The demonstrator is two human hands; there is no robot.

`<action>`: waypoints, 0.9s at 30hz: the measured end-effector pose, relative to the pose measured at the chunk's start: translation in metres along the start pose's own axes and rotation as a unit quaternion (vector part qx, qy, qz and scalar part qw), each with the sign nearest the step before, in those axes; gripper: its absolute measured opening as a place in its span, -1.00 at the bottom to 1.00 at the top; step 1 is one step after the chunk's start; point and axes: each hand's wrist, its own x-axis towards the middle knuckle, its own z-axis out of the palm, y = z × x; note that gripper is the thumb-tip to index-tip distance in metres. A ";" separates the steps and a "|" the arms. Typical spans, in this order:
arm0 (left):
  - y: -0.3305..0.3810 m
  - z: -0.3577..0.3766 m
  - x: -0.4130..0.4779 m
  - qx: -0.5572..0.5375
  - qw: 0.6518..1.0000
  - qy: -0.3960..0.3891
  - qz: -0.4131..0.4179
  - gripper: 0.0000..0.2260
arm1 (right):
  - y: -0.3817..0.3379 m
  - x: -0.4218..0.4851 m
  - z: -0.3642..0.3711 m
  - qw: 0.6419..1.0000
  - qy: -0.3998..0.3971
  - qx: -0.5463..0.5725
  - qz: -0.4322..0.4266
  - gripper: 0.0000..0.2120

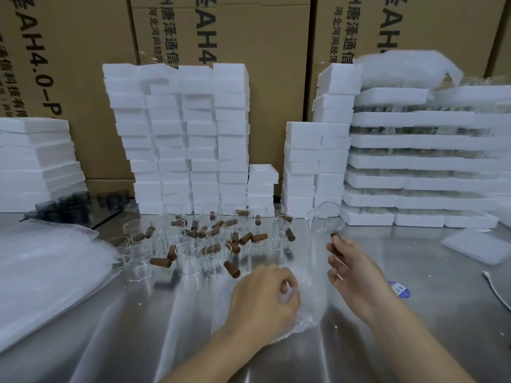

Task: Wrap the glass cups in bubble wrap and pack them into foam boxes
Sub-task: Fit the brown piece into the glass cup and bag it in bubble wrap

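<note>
The right hand (pixel 351 266) pinches the cup (pixel 326 221) by its brown handle (pixel 336 235), glass just beyond the fingertips, and should lay it on the wrap (pixel 312 299) beside the left hand (pixel 262 294), which pinches the sheet flat for snug rolling.

Two grips: left grip (pixel 262 294), right grip (pixel 351 269). One clear glass cup (pixel 326 219) held up; roughly fifteen standing cups (pixel 190 258), exact count blurred. About two dozen brown handles (pixel 231 269). Four tall columns of foam boxes (pixel 177 139), one short stack (pixel 261 186). One bubble-wrap sheet (pixel 309 299), one bubble-wrap pile (pixel 41 272). At least three cardboard cartons (pixel 249 37). One white cable (pixel 497 288), one blue sticker (pixel 399 288). Several dark cups (pixel 74 203), number unclear.
</note>
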 end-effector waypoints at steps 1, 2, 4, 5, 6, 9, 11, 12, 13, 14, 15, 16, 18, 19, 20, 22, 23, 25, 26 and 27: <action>0.000 -0.002 0.002 -0.038 0.999 0.024 -0.024 -0.87 | -0.001 -0.002 0.003 1.000 -0.006 0.004 -0.006 -0.93; -0.001 -0.003 0.004 -0.085 0.994 0.041 -0.048 -0.88 | -0.003 -0.003 0.004 1.000 -0.012 0.006 -0.013 -0.94; -0.004 -0.004 0.009 -0.196 0.975 0.057 -0.087 -0.88 | -0.005 -0.005 0.007 0.999 -0.027 0.002 -0.025 -0.95; -0.006 -0.004 0.011 -0.247 0.961 0.061 -0.103 -0.86 | -0.006 -0.005 0.009 0.999 -0.033 0.001 -0.031 -0.94; -0.008 -0.004 0.012 -0.286 0.949 0.064 -0.118 -0.85 | -0.007 -0.005 0.010 0.999 -0.034 0.005 -0.036 -0.93; -0.014 0.000 0.015 -0.329 0.932 0.066 -0.138 -0.84 | -0.011 -0.008 0.015 0.995 -0.021 0.093 -0.032 -0.94; -0.016 0.002 0.016 -0.335 0.929 0.071 -0.138 -0.84 | -0.017 -0.012 0.016 0.976 -0.018 0.217 -0.001 -0.94; -0.017 0.002 0.016 -0.341 0.927 0.076 -0.136 -0.84 | -0.020 -0.014 0.015 0.962 -0.021 0.272 0.020 -0.94; -0.017 0.003 0.017 -0.350 0.923 0.081 -0.135 -0.84 | -0.021 -0.016 0.014 0.950 -0.027 0.307 0.041 -0.93; -0.017 0.003 0.017 -0.362 0.918 0.087 -0.137 -0.83 | -0.021 -0.017 0.013 0.945 -0.036 0.319 0.061 -0.91; -0.017 0.003 0.018 -0.376 0.911 0.091 -0.140 -0.84 | -0.020 -0.017 0.012 0.947 -0.048 0.309 0.079 -0.90; -0.016 0.002 0.018 -0.388 0.906 0.093 -0.143 -0.84 | -0.017 -0.018 0.012 0.953 -0.059 0.284 0.090 -0.90; -0.015 0.002 0.018 -0.402 0.899 0.096 -0.142 -0.85 | -0.013 -0.018 0.012 0.974 -0.074 0.199 0.085 -0.89; -0.014 0.002 0.017 -0.406 0.898 0.099 -0.139 -0.85 | -0.013 -0.018 0.012 0.985 -0.080 0.135 0.070 -0.86; -0.013 0.002 0.016 -0.410 0.896 0.101 -0.135 -0.85 | -0.013 -0.019 0.012 0.993 -0.086 0.063 0.049 -0.82; -0.011 0.004 0.013 -0.425 0.890 0.107 -0.126 -0.83 | -0.017 -0.021 0.009 0.993 -0.091 -0.069 0.004 -0.74; -0.010 0.006 0.012 -0.433 0.886 0.111 -0.123 -0.83 | -0.020 -0.022 0.006 0.989 -0.087 -0.122 -0.016 -0.74; -0.009 0.009 0.009 -0.444 0.879 0.124 -0.124 -0.84 | -0.026 -0.026 0.002 0.974 -0.068 -0.207 -0.055 -0.77; -0.008 0.010 0.007 -0.447 0.876 0.132 -0.123 -0.85 | -0.028 -0.027 -0.001 0.968 -0.055 -0.235 -0.070 -0.77; -0.008 0.010 0.006 -0.449 0.874 0.139 -0.121 -0.85 | -0.029 -0.028 -0.003 0.963 -0.046 -0.254 -0.080 -0.77</action>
